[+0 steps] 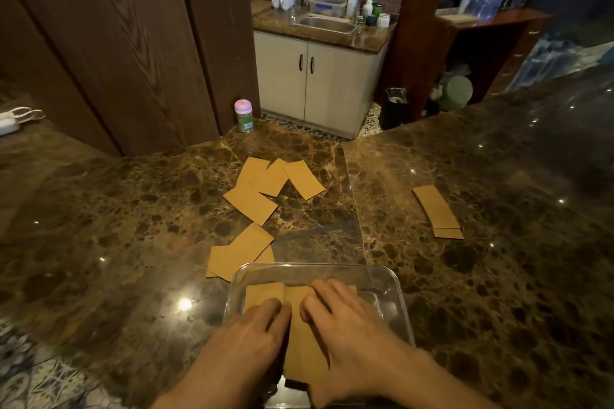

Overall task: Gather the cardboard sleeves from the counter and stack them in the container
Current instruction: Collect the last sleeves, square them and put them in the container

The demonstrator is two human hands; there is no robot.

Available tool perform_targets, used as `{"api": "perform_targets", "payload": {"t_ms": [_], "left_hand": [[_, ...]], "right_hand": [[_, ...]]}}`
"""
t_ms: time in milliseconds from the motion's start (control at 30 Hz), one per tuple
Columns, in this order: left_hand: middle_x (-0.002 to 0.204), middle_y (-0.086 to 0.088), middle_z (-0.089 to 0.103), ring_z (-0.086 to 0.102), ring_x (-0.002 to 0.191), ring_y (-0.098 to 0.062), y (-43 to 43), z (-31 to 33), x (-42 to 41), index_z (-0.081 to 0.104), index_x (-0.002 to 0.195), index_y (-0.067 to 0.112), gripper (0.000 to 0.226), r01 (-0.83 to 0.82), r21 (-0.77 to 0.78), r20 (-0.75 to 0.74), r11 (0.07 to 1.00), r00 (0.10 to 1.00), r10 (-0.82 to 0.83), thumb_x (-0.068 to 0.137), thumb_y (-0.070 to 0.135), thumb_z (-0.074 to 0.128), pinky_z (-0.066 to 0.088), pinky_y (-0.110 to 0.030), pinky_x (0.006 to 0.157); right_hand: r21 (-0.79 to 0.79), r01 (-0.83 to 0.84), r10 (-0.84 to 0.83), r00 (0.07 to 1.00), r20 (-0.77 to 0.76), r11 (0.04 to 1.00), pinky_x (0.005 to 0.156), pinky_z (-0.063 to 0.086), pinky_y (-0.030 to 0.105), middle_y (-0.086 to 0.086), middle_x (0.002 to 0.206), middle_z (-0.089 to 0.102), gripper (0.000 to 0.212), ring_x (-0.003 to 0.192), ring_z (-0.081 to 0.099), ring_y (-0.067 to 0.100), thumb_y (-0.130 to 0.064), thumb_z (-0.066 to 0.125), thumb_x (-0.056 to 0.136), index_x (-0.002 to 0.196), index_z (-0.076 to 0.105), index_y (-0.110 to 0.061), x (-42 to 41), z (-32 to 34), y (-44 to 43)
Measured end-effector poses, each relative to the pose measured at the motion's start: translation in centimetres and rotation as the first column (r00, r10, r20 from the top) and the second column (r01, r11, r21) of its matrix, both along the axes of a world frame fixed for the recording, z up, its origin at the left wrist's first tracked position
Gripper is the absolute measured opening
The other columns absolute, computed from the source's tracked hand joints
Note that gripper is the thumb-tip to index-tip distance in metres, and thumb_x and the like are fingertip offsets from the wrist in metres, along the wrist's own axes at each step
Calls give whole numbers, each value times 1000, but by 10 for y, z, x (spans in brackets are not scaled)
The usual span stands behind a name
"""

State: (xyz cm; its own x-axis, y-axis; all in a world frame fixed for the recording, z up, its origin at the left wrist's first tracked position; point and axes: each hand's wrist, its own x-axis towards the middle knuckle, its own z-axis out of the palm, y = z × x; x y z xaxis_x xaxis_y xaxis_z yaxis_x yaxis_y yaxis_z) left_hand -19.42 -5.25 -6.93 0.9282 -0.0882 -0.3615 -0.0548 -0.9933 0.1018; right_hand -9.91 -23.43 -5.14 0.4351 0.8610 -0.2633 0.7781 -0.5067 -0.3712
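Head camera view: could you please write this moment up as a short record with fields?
container: clear, near counter edge, holds sleeves
left hand: rests on those sleeves
right hand: on them too; grip unclear
loose sleeves: two clusters beyond the container, one pile far right
counter: dark marble

No legible text. Print on the green label of the jar point(245, 116) at the counter's point(133, 209) far edge is too small to read.

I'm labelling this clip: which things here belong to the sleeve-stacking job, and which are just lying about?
Job: clear container, sleeves inside it, loose sleeves on the counter, left hand, right hand.
Lying about: pink-lidded jar, white object far left.
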Motion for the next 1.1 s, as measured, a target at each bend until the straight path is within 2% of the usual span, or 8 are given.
{"api": "perform_targets", "payload": {"t_ms": [67, 200, 333, 467, 600, 733, 900, 1100], "left_hand": [[88, 5, 71, 69, 63, -12, 2, 4, 2, 75, 112, 17, 100, 28, 21, -4, 999, 1000, -28, 23, 63, 81, 54, -26, 44], [117, -1, 61, 68, 94, -22, 2, 19, 7, 52, 137, 15, 100, 43, 58, -55, 997, 998, -40, 55, 66, 77, 55, -35, 73], [109, 4, 63, 70, 84, -24, 1, 29, 4, 58, 119, 22, 87, 29, 58, -96, 998, 995, -23, 48, 68, 78, 53, -32, 60], [140, 0, 45, 56, 114, -30, -6, 25, 2, 38, 138, 23, 69, -18, 28, -28, 999, 999, 19, 81, 49, 67, 32, -33, 73], [142, 3, 38, 49, 119, -23, -7, 29, 2, 31, 137, 24, 69, -53, -21, -36, 998, 998, 52, 85, 54, 64, 36, -35, 78], [156, -1, 24, 41, 130, -25, -5, 20, 2, 20, 146, 26, 85, 4, -36, 33, 999, 999, -3, 83, 66, 61, 44, -38, 97], [168, -9, -1, 32, 136, -36, -5, 11, 5, -7, 151, 50, 81, 109, -25, 55, 994, 993, -108, 92, 69, 46, 44, -48, 100], [169, -6, -1, 32, 136, -36, -5, 8, 6, 9, 156, 38, 78, 133, 37, 20, 990, 991, -134, 93, 69, 44, 42, -50, 101]], "right_hand": [[23, 6, -7, 999, 32, 1000, 119, 30, 40, -1, 154, 25, 84, 143, 22, 21, -60, 83, 66, 129, 39, -26, -2, -6, 3], [24, 5, -6, 999, 53, 1000, 121, 27, 42, -4, 163, 19, 82, 147, 16, 24, -61, 79, 69, 133, 40, -27, -3, -10, 8], [23, 32, -33, 999, 17, 999, 121, 25, 39, -3, 169, 9, 80, 153, 10, 25, -54, 80, 73, 136, 38, -26, -5, -12, 10], [76, 91, -87, 995, -50, 993, 115, 34, 33, -7, 161, 15, 73, 147, 24, 21, -55, 80, 73, 127, 40, -28, -7, -8, 9], [86, 174, -162, 978, -129, 981, 100, 45, 32, -14, 142, 26, 74, 121, 43, 15, -59, 84, 63, 117, 39, -35, 0, 3, 3], [-27, 167, -169, 972, -163, 986, 100, 39, 27, -19, 139, 24, 79, 118, 38, 9, -58, 87, 62, 118, 34, -40, 12, 21, -8], [-245, 107, -137, 985, -108, 964, 99, 50, 39, -12, 134, 28, 78, 118, 45, 18, -55, 88, 62, 116, 34, -39, 21, 36, -14], [-418, 72, -93, 995, -29, 906, 109, 50, 43, 2, 161, 18, 98, 135, 46, 31, -35, 93, 70, 146, 32, -26, 25, 32, -15]]}}
